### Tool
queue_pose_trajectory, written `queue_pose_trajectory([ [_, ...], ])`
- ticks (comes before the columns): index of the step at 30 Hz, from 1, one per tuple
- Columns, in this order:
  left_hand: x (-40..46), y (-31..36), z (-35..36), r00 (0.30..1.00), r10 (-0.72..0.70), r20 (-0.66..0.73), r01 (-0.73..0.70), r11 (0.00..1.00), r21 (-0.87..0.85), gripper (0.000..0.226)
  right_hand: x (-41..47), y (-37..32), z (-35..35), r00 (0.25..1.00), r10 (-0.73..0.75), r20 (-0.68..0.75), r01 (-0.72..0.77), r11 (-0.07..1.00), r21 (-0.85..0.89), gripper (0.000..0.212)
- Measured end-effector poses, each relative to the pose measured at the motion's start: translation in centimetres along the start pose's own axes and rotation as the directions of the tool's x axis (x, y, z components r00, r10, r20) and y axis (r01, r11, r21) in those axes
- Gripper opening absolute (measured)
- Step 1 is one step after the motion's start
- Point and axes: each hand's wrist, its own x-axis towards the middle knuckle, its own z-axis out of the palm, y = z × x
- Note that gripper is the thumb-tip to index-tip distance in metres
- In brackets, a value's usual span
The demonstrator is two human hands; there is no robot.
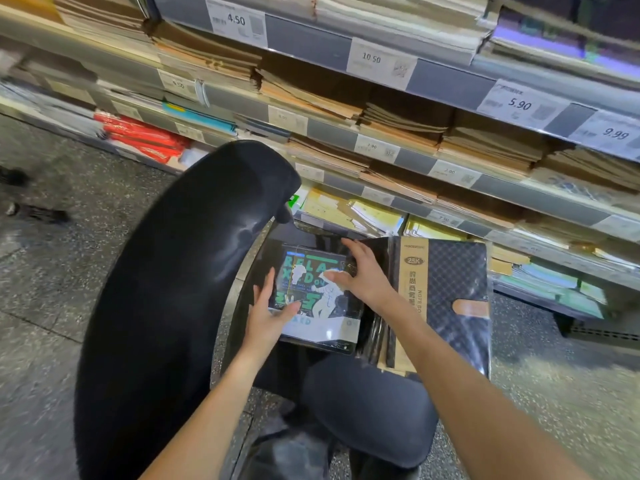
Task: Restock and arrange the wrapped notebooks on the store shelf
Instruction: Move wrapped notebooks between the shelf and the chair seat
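A wrapped notebook (322, 317) with a dark cover, green letters and a white figure lies flat below me, in front of the shelf. My left hand (272, 311) holds its left edge, thumb on the cover. My right hand (358, 271) lies on its upper right part with fingers spread and nearly straight. Right of it stands a stack of wrapped black checkered notebooks (453, 299) with a tan paper band, spines toward me. The store shelf (415, 188) rises behind, its tiers full of stacked brown and coloured notebooks.
A large black curved chair back (180, 289) fills the left side, close to my left arm. My knee in dark cloth (367, 403) sits under the notebooks. Price tags (519, 102) line the shelf rails. Red packs (142, 136) lie on a low tier at left. The floor is grey speckled stone.
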Motion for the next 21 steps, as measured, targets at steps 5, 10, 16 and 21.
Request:
queue_pose_trajectory([
  [5,0.8,-0.5,-0.3,1.0,-0.006,0.013,0.005,0.996,0.089,0.087,0.2,0.4,0.2,1.0,-0.019,0.016,0.022,0.979,-0.202,0.073],
  [10,0.9,1.0,0.0,0.991,0.114,-0.068,-0.069,0.88,0.47,0.084,0.0,0.0,-0.1,0.991,-0.134,-0.011,0.117,0.901,-0.417,0.068],
  [16,0.1,3.0,0.9,0.97,0.24,-0.047,-0.149,0.731,0.665,0.075,-1.4,-1.1,-1.6,0.989,-0.148,-0.004,0.129,0.875,-0.466,0.064],
  [21,-0.5,6.7,2.6,0.952,0.301,0.054,-0.248,0.654,0.714,0.067,-3.1,-2.3,-3.9,0.983,-0.181,-0.02,0.14,0.821,-0.554,0.064],
])
